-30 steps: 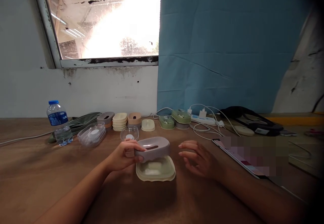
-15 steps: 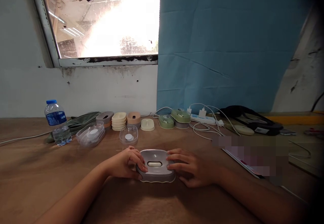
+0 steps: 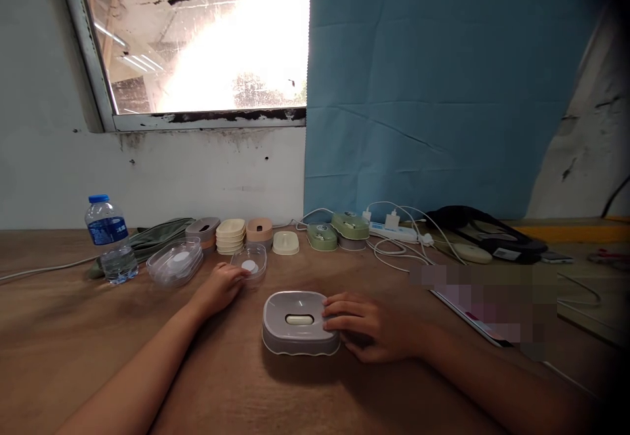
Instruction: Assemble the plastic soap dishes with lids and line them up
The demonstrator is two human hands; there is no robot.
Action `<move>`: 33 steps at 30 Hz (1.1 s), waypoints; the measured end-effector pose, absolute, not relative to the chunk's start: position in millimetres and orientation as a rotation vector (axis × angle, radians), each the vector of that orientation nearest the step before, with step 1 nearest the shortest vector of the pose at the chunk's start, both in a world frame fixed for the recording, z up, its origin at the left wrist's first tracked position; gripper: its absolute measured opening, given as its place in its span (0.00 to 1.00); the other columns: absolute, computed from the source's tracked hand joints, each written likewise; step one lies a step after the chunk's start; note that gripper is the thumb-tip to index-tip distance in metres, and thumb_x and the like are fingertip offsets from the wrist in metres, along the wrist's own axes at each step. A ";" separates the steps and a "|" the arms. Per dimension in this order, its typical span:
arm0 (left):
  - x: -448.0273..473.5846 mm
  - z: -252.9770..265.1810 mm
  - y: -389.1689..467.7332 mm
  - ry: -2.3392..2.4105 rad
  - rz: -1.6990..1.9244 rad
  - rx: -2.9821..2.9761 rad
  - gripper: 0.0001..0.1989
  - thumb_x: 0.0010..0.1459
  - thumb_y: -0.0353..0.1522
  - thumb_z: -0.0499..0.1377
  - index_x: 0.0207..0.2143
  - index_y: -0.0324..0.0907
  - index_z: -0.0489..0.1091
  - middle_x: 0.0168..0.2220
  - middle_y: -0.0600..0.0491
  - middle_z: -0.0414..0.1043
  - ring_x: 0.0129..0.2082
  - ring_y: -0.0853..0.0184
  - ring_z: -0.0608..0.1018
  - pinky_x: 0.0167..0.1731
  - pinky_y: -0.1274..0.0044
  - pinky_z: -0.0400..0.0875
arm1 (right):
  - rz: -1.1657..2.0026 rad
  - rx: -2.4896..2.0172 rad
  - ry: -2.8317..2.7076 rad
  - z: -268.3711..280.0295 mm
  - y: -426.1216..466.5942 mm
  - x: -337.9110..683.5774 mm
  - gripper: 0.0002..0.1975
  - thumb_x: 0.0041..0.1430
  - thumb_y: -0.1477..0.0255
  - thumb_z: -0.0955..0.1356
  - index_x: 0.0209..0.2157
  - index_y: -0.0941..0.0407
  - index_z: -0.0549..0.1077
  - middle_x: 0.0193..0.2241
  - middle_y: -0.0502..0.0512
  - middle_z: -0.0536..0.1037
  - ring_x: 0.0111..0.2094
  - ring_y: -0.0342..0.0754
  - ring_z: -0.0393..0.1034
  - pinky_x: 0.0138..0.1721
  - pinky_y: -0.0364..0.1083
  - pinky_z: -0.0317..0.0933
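Note:
A grey, rounded plastic box (image 3: 275, 330) stands on the wooden table in front of me, with a cream piece (image 3: 300, 319) showing in the oval slot on its top. My right hand (image 3: 367, 327) curls round the box's right end, fingertips on the top edge and thumb low at the side. Farther back and to the left, my left hand (image 3: 224, 285) has its fingers stretched to the near left rim of a clear plastic tub (image 3: 256, 258) with a white disc. Whether those fingers touch the tub is hard to see.
Behind are clear tubs (image 3: 170, 268), a water bottle (image 3: 111, 241), stacked cream trays (image 3: 230, 237), a peach box (image 3: 259, 230), a cream lid (image 3: 286, 243) and green boxes (image 3: 322, 237). Cables run from a power strip (image 3: 394, 230). A partly blurred flat device (image 3: 467, 320) lies right.
My left hand has let go of the grey box and moved back and left to the clear tub. My right hand stays at the box, which has hardly moved.

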State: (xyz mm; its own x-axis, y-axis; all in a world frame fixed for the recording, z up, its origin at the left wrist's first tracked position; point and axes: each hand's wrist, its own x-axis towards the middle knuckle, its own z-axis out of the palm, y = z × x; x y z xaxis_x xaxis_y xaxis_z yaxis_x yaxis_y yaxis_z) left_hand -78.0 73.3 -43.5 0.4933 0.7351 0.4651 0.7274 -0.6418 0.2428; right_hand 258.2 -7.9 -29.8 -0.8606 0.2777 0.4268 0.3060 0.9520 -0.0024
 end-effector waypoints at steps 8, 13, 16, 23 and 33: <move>-80.7 -39.8 71.9 1.360 0.958 2.571 0.10 0.50 0.28 0.54 0.34 0.44 0.73 0.37 0.50 0.76 0.40 0.59 0.74 0.46 0.65 0.60 | -0.106 -0.420 -2.663 -27.2 -8.5 256.5 0.19 0.50 0.81 0.64 0.45 0.58 0.68 0.43 0.59 0.73 0.49 0.48 0.63 0.51 0.48 0.59; -81.0 -36.0 69.5 1.399 1.005 2.566 0.08 0.49 0.28 0.54 0.32 0.43 0.72 0.35 0.50 0.76 0.38 0.59 0.74 0.45 0.66 0.61 | -0.093 -0.433 -2.677 -26.9 -9.0 256.7 0.19 0.50 0.81 0.64 0.45 0.59 0.68 0.43 0.58 0.72 0.50 0.47 0.62 0.52 0.48 0.58; -81.7 -35.8 69.6 1.401 1.089 2.538 0.07 0.50 0.30 0.54 0.32 0.43 0.70 0.35 0.50 0.75 0.39 0.60 0.74 0.44 0.68 0.62 | -0.092 -0.432 -2.672 -28.2 -8.6 257.4 0.19 0.50 0.81 0.64 0.45 0.59 0.68 0.43 0.58 0.72 0.50 0.47 0.62 0.52 0.48 0.58; -71.4 -29.5 61.6 1.301 1.444 2.108 0.10 0.53 0.39 0.56 0.34 0.42 0.66 0.36 0.50 0.72 0.40 0.62 0.73 0.43 0.70 0.65 | -0.091 -0.442 -2.684 -25.7 -6.5 260.2 0.14 0.50 0.76 0.65 0.41 0.59 0.68 0.40 0.59 0.72 0.46 0.49 0.64 0.48 0.51 0.59; -19.7 -15.6 12.9 0.482 1.229 1.342 0.09 0.52 0.34 0.60 0.35 0.43 0.62 0.41 0.54 0.69 0.40 0.64 0.76 0.46 0.70 0.66 | -0.565 -0.528 -2.210 -28.1 -15.7 259.9 0.21 0.51 0.76 0.66 0.47 0.50 0.61 0.55 0.59 0.53 0.51 0.53 0.59 0.47 0.53 0.60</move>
